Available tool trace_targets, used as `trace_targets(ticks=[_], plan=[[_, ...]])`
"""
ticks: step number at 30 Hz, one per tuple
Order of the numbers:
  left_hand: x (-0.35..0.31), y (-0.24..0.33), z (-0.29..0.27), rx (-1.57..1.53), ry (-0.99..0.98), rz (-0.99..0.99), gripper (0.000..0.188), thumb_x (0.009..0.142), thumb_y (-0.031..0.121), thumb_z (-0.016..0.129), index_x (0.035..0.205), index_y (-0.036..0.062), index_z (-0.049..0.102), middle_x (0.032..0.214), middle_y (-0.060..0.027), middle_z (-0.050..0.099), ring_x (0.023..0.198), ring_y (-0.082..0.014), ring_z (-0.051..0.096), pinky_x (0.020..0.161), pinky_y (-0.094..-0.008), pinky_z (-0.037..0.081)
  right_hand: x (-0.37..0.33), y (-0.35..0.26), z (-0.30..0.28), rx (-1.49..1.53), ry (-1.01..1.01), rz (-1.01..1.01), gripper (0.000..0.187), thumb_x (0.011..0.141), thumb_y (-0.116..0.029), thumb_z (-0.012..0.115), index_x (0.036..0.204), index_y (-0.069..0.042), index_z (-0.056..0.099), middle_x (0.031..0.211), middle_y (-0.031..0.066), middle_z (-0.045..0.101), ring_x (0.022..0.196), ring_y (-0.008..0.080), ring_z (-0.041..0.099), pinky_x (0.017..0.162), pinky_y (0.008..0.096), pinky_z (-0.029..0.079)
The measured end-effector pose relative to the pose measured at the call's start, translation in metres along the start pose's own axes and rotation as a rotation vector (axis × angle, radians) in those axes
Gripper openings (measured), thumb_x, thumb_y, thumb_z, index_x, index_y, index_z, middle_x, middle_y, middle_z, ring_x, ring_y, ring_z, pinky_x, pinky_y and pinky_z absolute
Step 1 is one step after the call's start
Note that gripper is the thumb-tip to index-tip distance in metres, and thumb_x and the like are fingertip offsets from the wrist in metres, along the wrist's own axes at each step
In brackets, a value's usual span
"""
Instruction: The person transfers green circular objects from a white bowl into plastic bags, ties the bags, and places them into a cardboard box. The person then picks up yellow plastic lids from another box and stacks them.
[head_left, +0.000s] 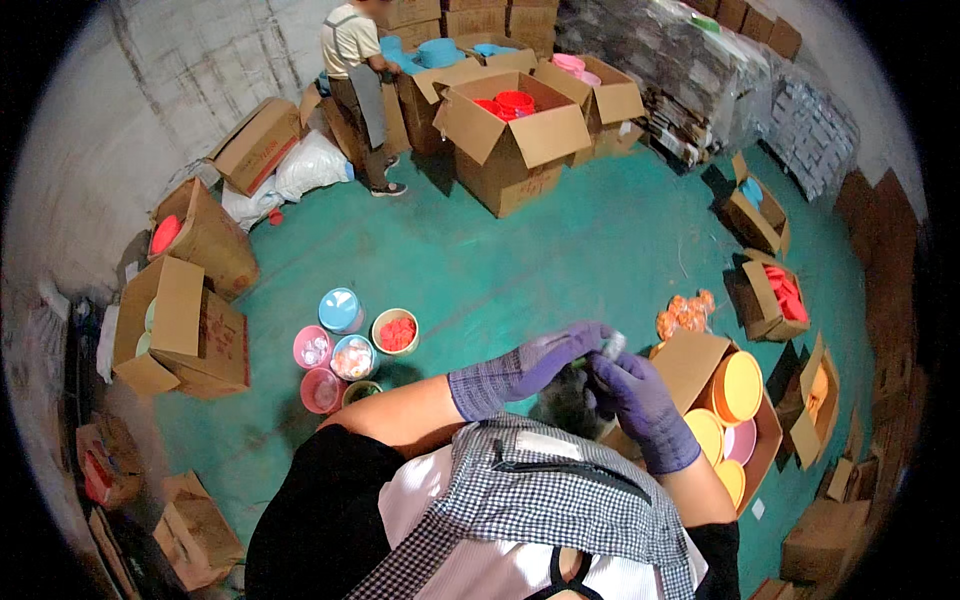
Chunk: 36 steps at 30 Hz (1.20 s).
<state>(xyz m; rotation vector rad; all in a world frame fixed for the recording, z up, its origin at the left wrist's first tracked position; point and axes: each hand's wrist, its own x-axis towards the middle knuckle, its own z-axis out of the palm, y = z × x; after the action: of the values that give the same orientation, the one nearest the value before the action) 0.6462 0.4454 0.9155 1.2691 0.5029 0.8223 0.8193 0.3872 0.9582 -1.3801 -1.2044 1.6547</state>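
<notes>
My left hand (535, 368), in a purple knit glove, reaches across in front of my chest with its fingers bent together. Its fingertips meet those of my right hand (645, 405), gloved the same way. Between them a small pale, shiny piece (614, 347) sticks up from the right fingers; its kind is too small to tell. A bit of green shows beneath the left fingers, and what they grip is hidden. Beside my right forearm stands an open carton (690, 358) with yellow-lidded tubs (740, 388) and a pink one (740, 440).
Several round buckets (341, 311) stand on the green floor at left, some holding small red or white pieces. Orange pieces in clear wrap (685, 315) lie beyond the carton. Open cartons (515, 150) line the room. At the back a person (355, 80) stands by blue tubs (440, 52).
</notes>
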Motion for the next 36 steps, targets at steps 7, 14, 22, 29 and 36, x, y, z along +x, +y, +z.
trace_targets(ticks=[7, 14, 22, 29, 36], plan=[[0.004, -0.028, -0.007, 0.603, -0.359, 0.165, 0.037, 0.079, 0.026, 0.067, 0.109, 0.0041, 0.061, 0.115, -0.0148, 0.055, 0.107, -0.0288, 0.052, 0.098, -0.0404, 0.039, -0.006, 0.017, -0.024, 0.634, -0.046, 0.001, 0.027, 0.097, -0.026, 0.046, 0.097, -0.001, 0.056, 0.066, 0.0042, 0.053, 0.053, 0.0128, 0.043, 0.052, 0.0251, 0.037], [0.006, -0.061, 0.006, 1.225, -0.037, 0.47, 0.029, 0.067, 0.029, 0.07, 0.087, 0.0077, 0.066, 0.082, -0.0103, 0.063, 0.101, -0.031, 0.055, 0.1, -0.0508, 0.037, 0.017, 0.044, -0.01, 1.145, 0.153, -0.073, 0.021, 0.097, -0.025, 0.047, 0.095, -0.005, 0.054, 0.066, 0.0057, 0.049, 0.06, 0.0181, 0.045, 0.059, 0.0302, 0.041], [0.026, 0.006, -0.002, 0.406, 0.025, -0.493, 0.027, 0.086, 0.029, 0.065, 0.104, 0.0092, 0.072, 0.096, -0.0115, 0.069, 0.09, -0.0192, 0.063, 0.086, -0.0303, 0.048, -0.005, 0.056, -0.032, -0.26, 0.362, -0.498, 0.023, 0.096, -0.02, 0.05, 0.1, 0.0, 0.059, 0.093, 0.0106, 0.063, 0.086, 0.0227, 0.062, 0.084, 0.0348, 0.049], [0.011, -0.023, -0.015, 0.219, 0.025, -0.539, 0.027, 0.071, 0.015, 0.077, 0.096, 0.0068, 0.073, 0.091, -0.0054, 0.069, 0.086, -0.0152, 0.062, 0.081, -0.0281, 0.049, -0.022, 0.041, -0.025, -0.614, -0.045, -0.718, 0.021, 0.086, -0.014, 0.058, 0.103, -0.003, 0.064, 0.108, 0.0152, 0.062, 0.102, 0.0329, 0.058, 0.094, 0.0406, 0.043], [0.002, -0.002, 0.015, 0.757, -0.199, 0.167, 0.022, 0.071, 0.009, 0.066, 0.092, 0.0035, 0.065, 0.089, -0.0091, 0.063, 0.086, -0.0253, 0.061, 0.079, -0.0361, 0.049, -0.021, 0.044, -0.045, -0.346, 0.195, -0.59, 0.046, 0.083, -0.01, 0.063, 0.127, 0.0, 0.05, 0.114, 0.0167, 0.059, 0.106, 0.0263, 0.059, 0.096, 0.0354, 0.044]])
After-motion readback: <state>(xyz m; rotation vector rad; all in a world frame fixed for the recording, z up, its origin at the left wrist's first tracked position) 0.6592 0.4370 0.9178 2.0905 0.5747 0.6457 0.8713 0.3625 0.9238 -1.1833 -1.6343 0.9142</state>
